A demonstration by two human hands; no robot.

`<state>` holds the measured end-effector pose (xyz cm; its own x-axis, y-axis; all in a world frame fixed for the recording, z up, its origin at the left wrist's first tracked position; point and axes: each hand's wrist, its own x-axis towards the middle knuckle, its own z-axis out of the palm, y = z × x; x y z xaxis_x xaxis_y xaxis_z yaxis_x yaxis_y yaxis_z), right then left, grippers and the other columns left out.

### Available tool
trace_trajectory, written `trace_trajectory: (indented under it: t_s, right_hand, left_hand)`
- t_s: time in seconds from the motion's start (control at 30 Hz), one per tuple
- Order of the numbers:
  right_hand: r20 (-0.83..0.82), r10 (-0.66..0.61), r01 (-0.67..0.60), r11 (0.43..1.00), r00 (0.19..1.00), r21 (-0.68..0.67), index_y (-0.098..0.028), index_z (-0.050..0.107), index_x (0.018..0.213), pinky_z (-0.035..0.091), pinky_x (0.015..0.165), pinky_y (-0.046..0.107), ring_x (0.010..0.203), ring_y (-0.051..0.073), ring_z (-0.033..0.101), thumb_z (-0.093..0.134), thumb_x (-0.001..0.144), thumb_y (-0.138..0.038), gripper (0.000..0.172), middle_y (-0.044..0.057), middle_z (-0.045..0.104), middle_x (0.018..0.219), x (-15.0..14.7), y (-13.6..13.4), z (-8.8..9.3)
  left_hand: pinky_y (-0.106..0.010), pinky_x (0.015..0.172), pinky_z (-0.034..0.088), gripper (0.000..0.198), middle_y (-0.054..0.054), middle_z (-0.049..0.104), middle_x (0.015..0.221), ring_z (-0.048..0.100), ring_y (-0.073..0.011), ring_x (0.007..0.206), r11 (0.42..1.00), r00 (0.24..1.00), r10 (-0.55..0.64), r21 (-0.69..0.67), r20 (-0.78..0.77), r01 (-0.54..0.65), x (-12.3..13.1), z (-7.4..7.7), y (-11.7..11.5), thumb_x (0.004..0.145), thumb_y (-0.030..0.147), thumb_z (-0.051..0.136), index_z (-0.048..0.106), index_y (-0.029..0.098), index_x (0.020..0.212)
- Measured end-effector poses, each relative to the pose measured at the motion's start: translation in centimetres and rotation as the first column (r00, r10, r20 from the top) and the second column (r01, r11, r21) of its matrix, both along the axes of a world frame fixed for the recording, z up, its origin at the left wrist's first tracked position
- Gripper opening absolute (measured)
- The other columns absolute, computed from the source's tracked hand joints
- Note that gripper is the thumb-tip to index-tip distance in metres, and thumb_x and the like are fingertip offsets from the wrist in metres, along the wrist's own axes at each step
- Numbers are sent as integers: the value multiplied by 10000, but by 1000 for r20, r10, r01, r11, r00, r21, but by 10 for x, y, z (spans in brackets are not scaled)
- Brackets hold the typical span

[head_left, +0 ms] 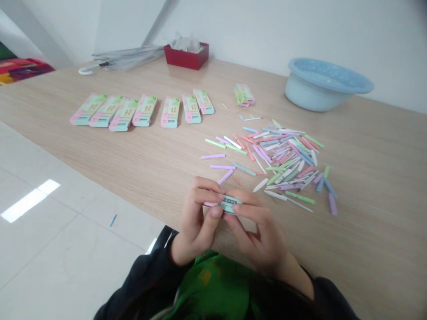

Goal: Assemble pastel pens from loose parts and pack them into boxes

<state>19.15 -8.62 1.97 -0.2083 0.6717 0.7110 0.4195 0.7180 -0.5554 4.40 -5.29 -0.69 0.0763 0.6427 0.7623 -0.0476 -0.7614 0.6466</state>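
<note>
My left hand [196, 218] and my right hand [260, 231] meet at the near edge of the wooden table [140, 160]. Together they pinch a small pastel packet [229, 204], pink at its left end and teal in the middle, with fingers curled round it. Just beyond my hands lies a loose heap of several pastel pens and caps [283, 158] in pink, purple, green, blue and white. A row of several flat packets [140, 111] lies further back on the left.
A short stack of packets [244, 94] sits behind the heap. A pale blue basin [325, 84] stands at the back right, a red box [186, 56] and a folded clear umbrella [123, 58] at the back. One blue piece [113, 220] lies on the tiled floor.
</note>
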Motion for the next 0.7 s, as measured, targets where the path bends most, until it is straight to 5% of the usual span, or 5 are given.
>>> trace_trajectory:
  t_s: [0.37, 0.57, 0.7]
  right_hand:
    - [27, -145, 142, 985, 989, 102, -406, 492, 1462, 644, 862, 376, 1086, 217, 709, 652, 824, 68, 810, 18, 699, 1253, 1, 2, -9]
    - [-10, -186, 186, 977, 983, 108, -352, 586, 1360, 615, 917, 332, 1062, 196, 704, 655, 843, 62, 666, 12, 721, 1184, -4, 0, -5]
    - [0, -153, 152, 982, 988, -112, -379, 498, 1366, 614, 909, 320, 1039, 189, 708, 577, 890, 63, 655, -9, 747, 1030, -6, -3, -11]
  left_hand:
    - [-311, 802, 428, 85, -33, 544, 943, 513, -167, 889, 915, 974, -142, -351, 178, 198, 5, 17, -3, 1022, 206, 547, 627, 195, 995]
    - [-305, 791, 425, 141, -29, 547, 917, 501, -174, 866, 844, 943, -185, -446, 276, 297, 6, 23, -3, 1013, 200, 534, 657, 215, 945]
    - [-322, 747, 419, 152, -32, 527, 875, 481, -188, 821, 880, 967, -121, -427, 224, 209, 8, 22, -3, 1013, 240, 536, 659, 221, 925]
